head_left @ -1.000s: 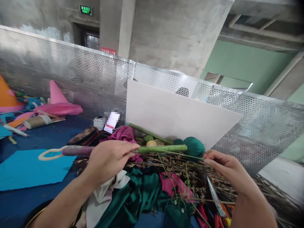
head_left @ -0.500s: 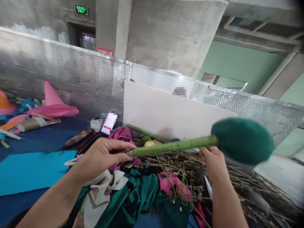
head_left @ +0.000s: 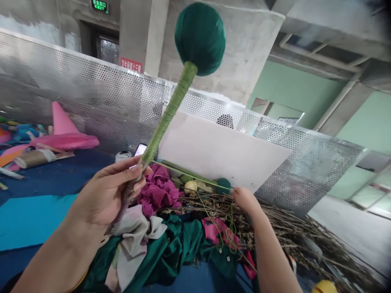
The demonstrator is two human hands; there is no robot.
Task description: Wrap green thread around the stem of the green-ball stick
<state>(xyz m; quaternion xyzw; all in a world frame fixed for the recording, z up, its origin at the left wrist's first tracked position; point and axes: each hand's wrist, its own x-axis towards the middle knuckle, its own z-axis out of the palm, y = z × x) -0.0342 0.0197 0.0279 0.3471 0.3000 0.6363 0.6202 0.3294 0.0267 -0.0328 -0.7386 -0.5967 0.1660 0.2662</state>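
My left hand is closed round the lower end of a stick wrapped in green thread. The stick leans up to the right and bears a round dark green cloth-covered head at its top. From the stick near my left fingers, a taut light green thread runs to my right hand, whose fingers pinch it. Loose loops of this thread hang over the pink cloth below.
Dark green cloth, magenta cloth and dry stems lie in front. A white board leans on a perforated metal barrier. Blue sheet and pink cone hat are at left.
The stick has swung from nearly level to steeply upright, its round head now high. My right hand has moved left and down, away from the head, with the thread stretched out.
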